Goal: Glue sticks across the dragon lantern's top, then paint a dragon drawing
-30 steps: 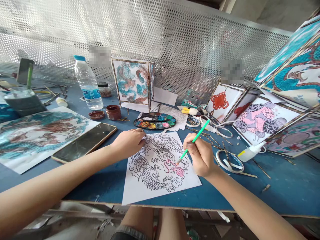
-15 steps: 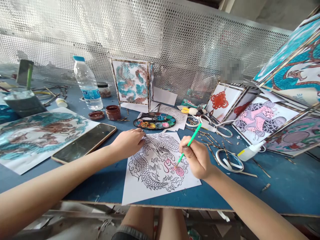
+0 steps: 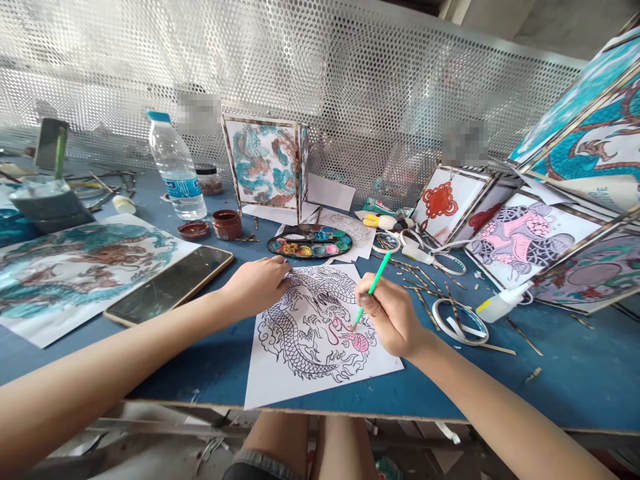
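Note:
A sheet of paper with a dragon line drawing (image 3: pixel 300 333) lies near the table's front edge, with pink paint on a few small parts right of its centre. My right hand (image 3: pixel 387 313) is closed round a green paintbrush (image 3: pixel 375 283), its tip touching the drawing beside the pink patches. At the sheet's upper left edge, my left hand (image 3: pixel 257 283) rests flat, holding nothing. Just beyond the sheet is a black oval paint palette (image 3: pixel 310 241) with several colours in its wells.
A phone (image 3: pixel 170 285) and a painted dragon sheet (image 3: pixel 30 327) lie to the left. Behind stand a water bottle (image 3: pixel 177 167), a brown paint jar (image 3: pixel 227 225) and a framed paper lantern (image 3: pixel 265 163). On the right are tape rolls (image 3: pixel 459 321), twigs and a glue bottle (image 3: pixel 503 301).
My right hand has shifted slightly left, and the brush stands a little lower and more upright, its tip moved up the drawing slightly. My left hand stays in place.

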{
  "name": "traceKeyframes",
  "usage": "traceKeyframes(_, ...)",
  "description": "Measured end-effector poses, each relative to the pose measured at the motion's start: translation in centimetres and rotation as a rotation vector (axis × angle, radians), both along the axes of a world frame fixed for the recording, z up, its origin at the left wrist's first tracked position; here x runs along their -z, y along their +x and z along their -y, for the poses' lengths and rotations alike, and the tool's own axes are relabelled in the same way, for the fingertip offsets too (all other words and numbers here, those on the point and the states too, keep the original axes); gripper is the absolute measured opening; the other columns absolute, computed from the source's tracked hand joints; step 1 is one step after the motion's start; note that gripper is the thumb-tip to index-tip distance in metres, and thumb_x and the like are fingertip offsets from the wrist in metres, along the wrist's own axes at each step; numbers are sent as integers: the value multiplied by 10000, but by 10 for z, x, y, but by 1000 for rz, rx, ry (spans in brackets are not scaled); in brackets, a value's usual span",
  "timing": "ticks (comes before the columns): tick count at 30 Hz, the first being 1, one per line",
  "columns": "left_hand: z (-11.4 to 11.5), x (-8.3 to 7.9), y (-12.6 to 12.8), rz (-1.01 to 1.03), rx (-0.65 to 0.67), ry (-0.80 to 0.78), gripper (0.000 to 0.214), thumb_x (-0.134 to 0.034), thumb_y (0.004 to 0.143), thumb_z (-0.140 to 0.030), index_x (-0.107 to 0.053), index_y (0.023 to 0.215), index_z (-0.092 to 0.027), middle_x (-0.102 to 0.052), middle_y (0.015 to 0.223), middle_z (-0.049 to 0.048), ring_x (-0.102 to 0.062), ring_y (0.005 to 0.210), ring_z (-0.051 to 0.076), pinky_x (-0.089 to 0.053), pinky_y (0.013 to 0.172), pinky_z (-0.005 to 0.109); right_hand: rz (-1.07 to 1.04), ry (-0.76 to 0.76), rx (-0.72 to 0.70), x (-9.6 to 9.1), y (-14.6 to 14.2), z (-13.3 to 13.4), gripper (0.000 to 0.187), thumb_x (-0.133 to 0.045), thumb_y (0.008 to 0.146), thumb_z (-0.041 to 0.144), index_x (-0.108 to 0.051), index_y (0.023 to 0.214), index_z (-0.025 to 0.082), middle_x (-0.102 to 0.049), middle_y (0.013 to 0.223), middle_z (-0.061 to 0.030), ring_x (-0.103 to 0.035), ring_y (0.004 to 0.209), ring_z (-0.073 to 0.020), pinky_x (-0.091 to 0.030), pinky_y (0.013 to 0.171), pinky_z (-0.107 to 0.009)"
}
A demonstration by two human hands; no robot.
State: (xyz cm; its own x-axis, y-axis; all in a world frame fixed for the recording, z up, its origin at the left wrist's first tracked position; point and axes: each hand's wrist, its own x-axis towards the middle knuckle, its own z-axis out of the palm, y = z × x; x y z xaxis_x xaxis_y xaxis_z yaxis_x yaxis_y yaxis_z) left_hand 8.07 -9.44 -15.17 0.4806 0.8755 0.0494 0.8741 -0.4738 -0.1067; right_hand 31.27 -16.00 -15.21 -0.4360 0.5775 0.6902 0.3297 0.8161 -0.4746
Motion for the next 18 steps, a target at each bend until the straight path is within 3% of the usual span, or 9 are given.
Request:
traceKeyframes(5,0,0,0,4,3,-6,382,-342,863,-300,-589,1129,-182,-621,1075,96,-610,927,258,-487,738,355,-47,-52,8,1,2,0,155,-359,928,216,-451,804,208,-440,660,15,-400,565,-107,-339,551,-258)
traceKeyframes(10,-1,0,0,3,4,-14,373,-354,861,-298,-586,1129,-185,-618,1091,95,-605,958,254,-484,755,340,-85,23,93,0,2,-1,136,-371,918,205,-456,811,207,-445,686,6,-416,612,-118,-342,582,-269)
traceKeyframes(18,1,-2,1,12,6,-11,394,-335,861,-297,-588,1136,-174,-623,1085,107,-606,943,258,-484,754,356,-60,-75,1,1,-1,2,154,-366,928,232,-460,808,210,-441,676,11,-409,592,-114,-339,562,-262)
